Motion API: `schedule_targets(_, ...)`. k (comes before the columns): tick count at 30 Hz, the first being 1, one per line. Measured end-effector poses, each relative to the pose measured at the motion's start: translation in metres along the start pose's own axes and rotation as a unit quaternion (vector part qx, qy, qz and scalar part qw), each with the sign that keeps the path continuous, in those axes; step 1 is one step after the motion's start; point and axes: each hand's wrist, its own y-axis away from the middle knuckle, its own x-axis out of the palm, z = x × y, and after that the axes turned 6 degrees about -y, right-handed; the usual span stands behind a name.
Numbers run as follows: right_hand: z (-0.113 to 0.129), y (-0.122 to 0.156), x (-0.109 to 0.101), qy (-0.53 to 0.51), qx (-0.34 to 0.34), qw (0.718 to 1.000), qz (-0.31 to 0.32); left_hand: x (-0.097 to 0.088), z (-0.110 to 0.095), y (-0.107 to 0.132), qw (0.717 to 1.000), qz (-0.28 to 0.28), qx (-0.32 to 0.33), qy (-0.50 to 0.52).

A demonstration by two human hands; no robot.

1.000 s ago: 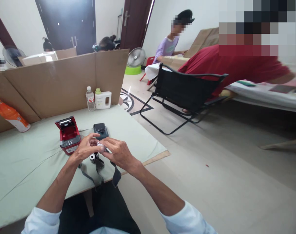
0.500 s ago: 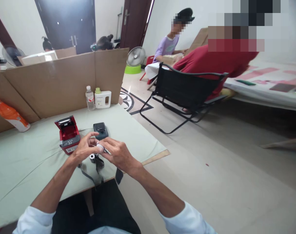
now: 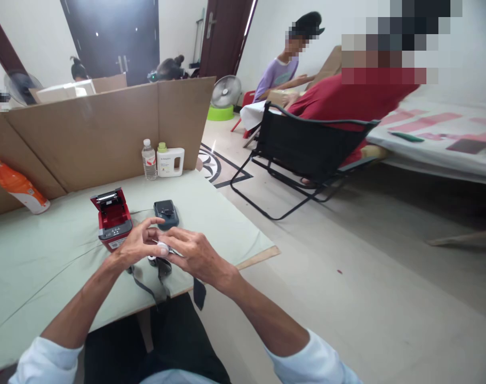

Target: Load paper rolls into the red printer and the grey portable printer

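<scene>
Over the table's front part, my left hand [image 3: 141, 241] and my right hand [image 3: 192, 249] meet around a small white roll [image 3: 163, 248], mostly covered by the fingers. Both hands have their fingertips closed on it, though my left index finger stretches out above. Left of them stands a red portable printer [image 3: 113, 218] with its lid raised and its inside bare. Just beyond the fingers lies a dark blue-grey case [image 3: 166, 213] with a small black piece on top. Beneath my hands is a dark strip [image 3: 164, 268], partly unrolled, beside a white-ended roll that is mostly hidden.
A cardboard screen [image 3: 106, 128] closes the table's far side. Before it stand a water bottle [image 3: 149, 160] and a white jug [image 3: 170, 162]; an orange bottle [image 3: 21, 186] leans at left. To the right are a black folding chair [image 3: 315, 144] with a seated person and another person [image 3: 278, 74].
The view has shifted slightly. My hands have dipped a little over the white-ended roll on the table, covering more of it; their grip on the small white roll looks the same.
</scene>
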Motion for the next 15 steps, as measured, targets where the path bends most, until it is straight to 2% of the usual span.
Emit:
schedule_targets(2, 0.0, 0.0, -0.001, 0.015, 0.015, 1.0, -0.004, 0.011, 0.016, 0.003, 0.995, -0.071, 0.03, 0.07)
schedule_targets(4, -0.001, 0.0, -0.003, 0.019, 0.014, 1.0, 0.015, 0.014, 0.024, 0.004, 0.991, -0.08, 0.028, 0.105)
schedule_targets(8, -0.003, 0.001, -0.005, -0.008, -0.028, 0.997, 0.075, -0.003, 0.008, 0.002, 0.996, 0.065, -0.058, 0.018)
schedule_targets(9, -0.002, 0.001, -0.004, -0.011, -0.031, 0.997, 0.072, -0.007, 0.003, 0.002, 0.995, 0.079, -0.063, -0.003)
schedule_targets(10, -0.002, 0.001, -0.003, -0.011, -0.027, 0.998, 0.061, -0.01, -0.001, 0.002, 0.995, 0.076, -0.057, -0.012)
schedule_targets(12, 0.0, 0.001, -0.001, -0.001, -0.008, 1.0, 0.029, -0.009, -0.002, 0.002, 0.999, 0.033, -0.026, 0.003)
schedule_targets(15, 0.002, -0.001, 0.001, 0.011, 0.021, 1.0, 0.007, 0.005, 0.012, 0.001, 0.996, -0.053, 0.021, 0.063)
